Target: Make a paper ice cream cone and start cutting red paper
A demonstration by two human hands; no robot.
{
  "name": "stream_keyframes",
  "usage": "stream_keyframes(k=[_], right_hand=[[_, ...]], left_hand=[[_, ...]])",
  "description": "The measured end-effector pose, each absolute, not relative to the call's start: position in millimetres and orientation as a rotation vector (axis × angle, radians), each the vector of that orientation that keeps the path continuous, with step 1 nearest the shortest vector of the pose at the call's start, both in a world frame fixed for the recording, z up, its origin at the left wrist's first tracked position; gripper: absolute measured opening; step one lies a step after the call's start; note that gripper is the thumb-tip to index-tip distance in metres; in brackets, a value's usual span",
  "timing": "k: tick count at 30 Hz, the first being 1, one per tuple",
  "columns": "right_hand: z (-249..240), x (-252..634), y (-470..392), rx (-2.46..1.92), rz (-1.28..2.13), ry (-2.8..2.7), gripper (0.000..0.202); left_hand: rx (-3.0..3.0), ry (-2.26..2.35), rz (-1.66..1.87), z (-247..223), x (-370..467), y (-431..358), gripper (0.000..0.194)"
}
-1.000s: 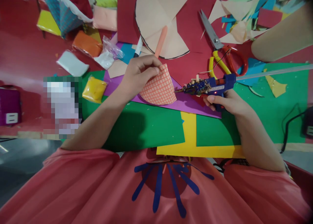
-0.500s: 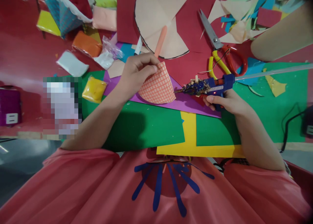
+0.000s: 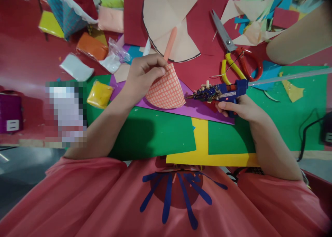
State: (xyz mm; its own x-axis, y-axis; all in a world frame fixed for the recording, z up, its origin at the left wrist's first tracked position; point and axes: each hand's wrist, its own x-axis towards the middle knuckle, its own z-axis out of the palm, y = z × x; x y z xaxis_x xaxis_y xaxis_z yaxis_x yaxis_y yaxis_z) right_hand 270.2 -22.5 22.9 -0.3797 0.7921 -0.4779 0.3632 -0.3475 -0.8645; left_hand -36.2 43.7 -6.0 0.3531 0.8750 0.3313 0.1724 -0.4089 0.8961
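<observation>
My left hand (image 3: pixel 149 73) pinches the upper corner of a cream paper wedge with an orange grid pattern (image 3: pixel 167 90). My right hand (image 3: pixel 233 107) grips a blue glue gun (image 3: pixel 230 92), whose nozzle points left at the wedge's lower right corner. Nozzle and corner are very close; I cannot tell if they touch. A clear glue stick (image 3: pixel 290 76) runs out of the gun's back. Just above my left hand lies an orange marker (image 3: pixel 170 43) on a large cut beige paper disc (image 3: pixel 166 17). Purple paper (image 3: pixel 207 112) lies under the wedge.
Scissors (image 3: pixel 228 43) with red and yellow handles lie beyond the gun, near paper scraps (image 3: pixel 255 31). Coloured clay packets, one yellow (image 3: pixel 100 94) and one orange (image 3: pixel 92 46), lie at the left by a blue patterned cone (image 3: pixel 64 17). A beige cylindrical form (image 3: pixel 301 36) reaches in from the right.
The paper wedge and my left hand have shifted very slightly left and up. The glue gun has moved a little to the left, still in my right hand.
</observation>
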Motion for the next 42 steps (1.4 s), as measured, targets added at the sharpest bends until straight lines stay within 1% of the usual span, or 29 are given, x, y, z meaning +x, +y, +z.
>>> stream_keyframes(k=[7,21,26,32,38,42], right_hand=[[23.4,268.8,-23.2,-1.522,1.780,-1.549,0.045],[27.1,269.6,-24.5,-1.540,1.794,-1.574,0.040],[26.5,269.7,-24.0,-1.556,1.785,-1.586,0.044],[26.4,269.0,-24.5,-1.557,1.803,-1.573,0.043],[27.8,269.3,-24.1,-1.548,1.793,-1.585,0.041],[24.8,271.1,-23.7,-1.557,1.780,-1.587,0.044]], left_hand=[[1.757,0.943,1.082,-6.7,-37.9,45.0,0.016],[1.718,0.939,1.138,-6.9,-38.9,46.1,0.019],[1.698,0.923,1.162,-6.2,-37.5,45.7,0.020],[1.731,0.959,1.186,-3.3,-36.8,44.6,0.022],[1.798,0.995,1.176,-4.5,-38.3,45.2,0.021],[1.751,0.981,1.198,-5.9,-38.1,45.2,0.018]])
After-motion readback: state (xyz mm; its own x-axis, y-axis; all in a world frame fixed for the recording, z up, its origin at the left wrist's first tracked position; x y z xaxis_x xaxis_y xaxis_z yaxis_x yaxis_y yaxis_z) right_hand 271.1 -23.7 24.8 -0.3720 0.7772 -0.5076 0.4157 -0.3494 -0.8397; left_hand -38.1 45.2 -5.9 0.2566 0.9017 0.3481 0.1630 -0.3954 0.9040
